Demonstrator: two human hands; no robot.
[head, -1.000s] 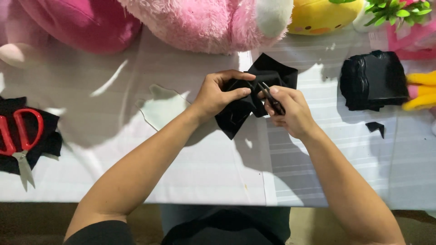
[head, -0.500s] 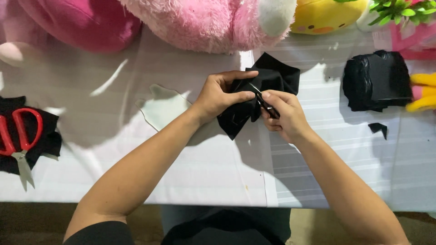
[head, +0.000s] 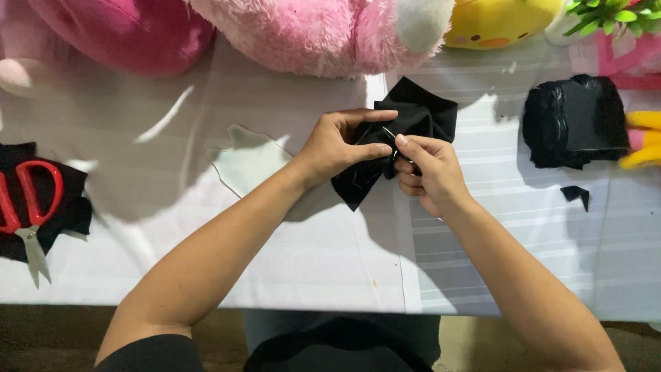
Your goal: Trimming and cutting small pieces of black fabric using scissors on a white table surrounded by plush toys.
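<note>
My left hand (head: pixel 337 146) pinches a bunched piece of black fabric (head: pixel 423 114) at its middle, holding it just above the white table cover (head: pixel 206 248). My right hand (head: pixel 427 172) is closed against the same fabric, thumb and forefinger pressing a thin needle-like thing at the gathered spot; it is too small to make out. The fabric fans out above and below the pinch. Both forearms reach in from the bottom edge.
Red-handled scissors (head: pixel 24 207) lie on black cloth at the left edge. A stack of black fabric pieces (head: pixel 575 120) sits at the right, a small black scrap (head: pixel 575 194) below it. Pink plush toys (head: pixel 310 31) and a yellow plush toy (head: pixel 499 21) line the back. A white paper cut-out (head: pixel 248 162) lies beside my left wrist.
My right hand has shifted slightly left and up along the gathered fabric. The left hand keeps its pinch and the fabric stays in place.
</note>
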